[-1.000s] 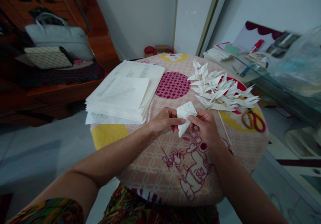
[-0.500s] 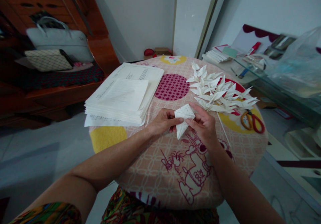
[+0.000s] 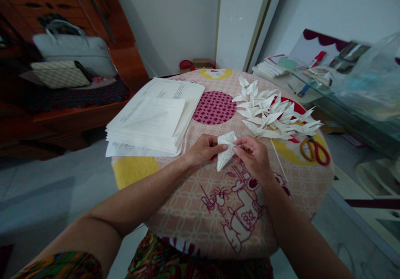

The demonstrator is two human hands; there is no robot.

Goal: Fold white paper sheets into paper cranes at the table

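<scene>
A small piece of folded white paper (image 3: 224, 159), with faint print and a point toward me, is held above the cloth-covered round table (image 3: 187, 195). My left hand (image 3: 204, 149) grips its left side, thumb lying across the front. On the right edge, my right hand (image 3: 252, 153) pinches the paper between thumb and fingers. Some fingertips are hidden behind the paper. Beyond my right hand lies a heap of folded paper cranes (image 3: 271, 114). To the left rests a stack of printed sheets (image 3: 190, 104) with smaller blank-looking squares (image 3: 162, 114) on top.
Scissors (image 3: 315, 150) with orange and red handles lie at the table's right side, near a thin white stick (image 3: 279, 160). A glass shelf (image 3: 353, 108) holding a plastic bag stands at right. On the left, a wooden bench (image 3: 125, 62) carries a grey handbag (image 3: 75, 54).
The folded paper has tilted and its upper right side looks narrower. My right fingers have drawn in from its upper edge to its right edge; my left hand has barely moved.
</scene>
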